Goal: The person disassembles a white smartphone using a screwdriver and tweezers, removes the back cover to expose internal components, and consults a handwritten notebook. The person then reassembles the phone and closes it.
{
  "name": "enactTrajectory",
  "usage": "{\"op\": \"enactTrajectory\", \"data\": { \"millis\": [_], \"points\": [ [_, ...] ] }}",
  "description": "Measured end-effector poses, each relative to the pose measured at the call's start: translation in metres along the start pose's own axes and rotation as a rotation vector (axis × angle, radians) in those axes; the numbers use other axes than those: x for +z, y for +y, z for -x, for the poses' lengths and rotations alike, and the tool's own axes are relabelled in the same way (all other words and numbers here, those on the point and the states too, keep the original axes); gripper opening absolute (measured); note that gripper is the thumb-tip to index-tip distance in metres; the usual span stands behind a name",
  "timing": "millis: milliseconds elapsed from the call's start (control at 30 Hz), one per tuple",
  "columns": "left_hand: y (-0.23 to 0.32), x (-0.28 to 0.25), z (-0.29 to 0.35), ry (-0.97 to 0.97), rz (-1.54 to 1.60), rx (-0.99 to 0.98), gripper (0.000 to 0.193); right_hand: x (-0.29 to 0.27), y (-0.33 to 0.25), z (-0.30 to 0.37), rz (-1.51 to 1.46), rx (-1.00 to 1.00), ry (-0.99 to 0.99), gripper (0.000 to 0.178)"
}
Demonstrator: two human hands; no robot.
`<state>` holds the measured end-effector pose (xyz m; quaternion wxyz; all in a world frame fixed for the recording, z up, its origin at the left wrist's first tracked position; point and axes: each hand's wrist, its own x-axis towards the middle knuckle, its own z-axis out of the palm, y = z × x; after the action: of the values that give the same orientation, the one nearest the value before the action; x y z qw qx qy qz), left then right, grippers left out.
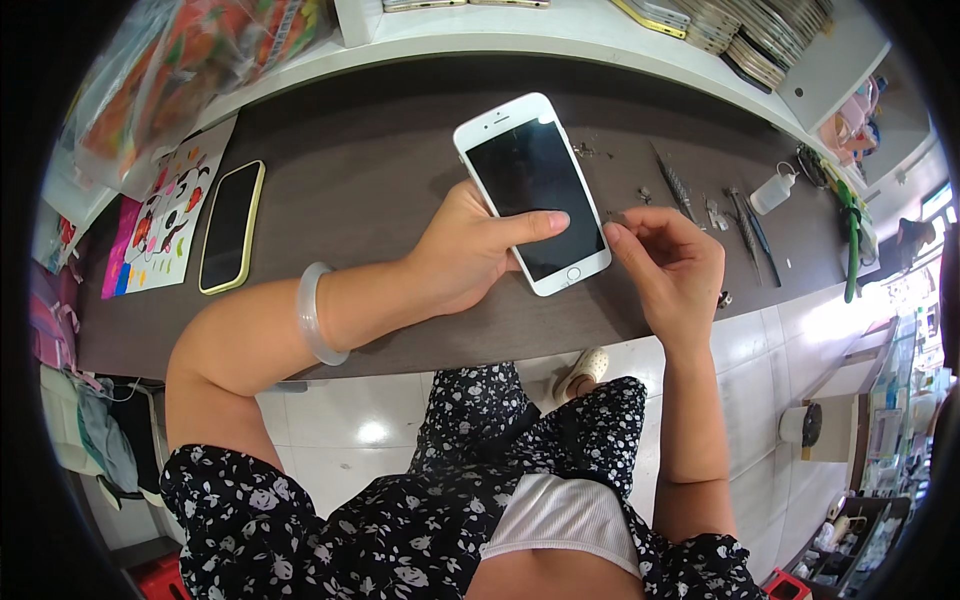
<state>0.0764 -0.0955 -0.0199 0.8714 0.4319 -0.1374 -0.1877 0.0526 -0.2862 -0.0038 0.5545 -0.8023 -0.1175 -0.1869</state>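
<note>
Phone (530,185) above the counter (350,130), gripped by the left hand's (468,245) fingers
Likely light, stiff, slick and breakable; side edges look safest to hold; right hand's (675,262) fingers curl beside its right edge; I cannot tell whether they pinch anything.

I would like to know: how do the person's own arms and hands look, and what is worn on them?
Both the left hand and the right hand are without gloves. A smooth, translucent whitish bangle circles the left forearm; the right forearm shows no jewellery. The left sleeve and right sleeve are short, black with a pale floral print.
</note>
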Motion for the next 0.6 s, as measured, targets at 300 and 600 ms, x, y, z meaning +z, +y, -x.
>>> {"op": "enactTrajectory", "data": {
  "millis": [300, 600],
  "points": [
    [0.0, 0.002, -0.001, 0.051, -0.033, 0.03, 0.022, 0.013, 0.006, -0.004, -0.014, -0.055, 0.065, 0.009],
    [0.002, 0.003, 0.0, 0.03, -0.008, 0.007, 0.021, 0.009, 0.012, -0.009, -0.41, 0.222, -0.041, 0.016]
  ]
}}
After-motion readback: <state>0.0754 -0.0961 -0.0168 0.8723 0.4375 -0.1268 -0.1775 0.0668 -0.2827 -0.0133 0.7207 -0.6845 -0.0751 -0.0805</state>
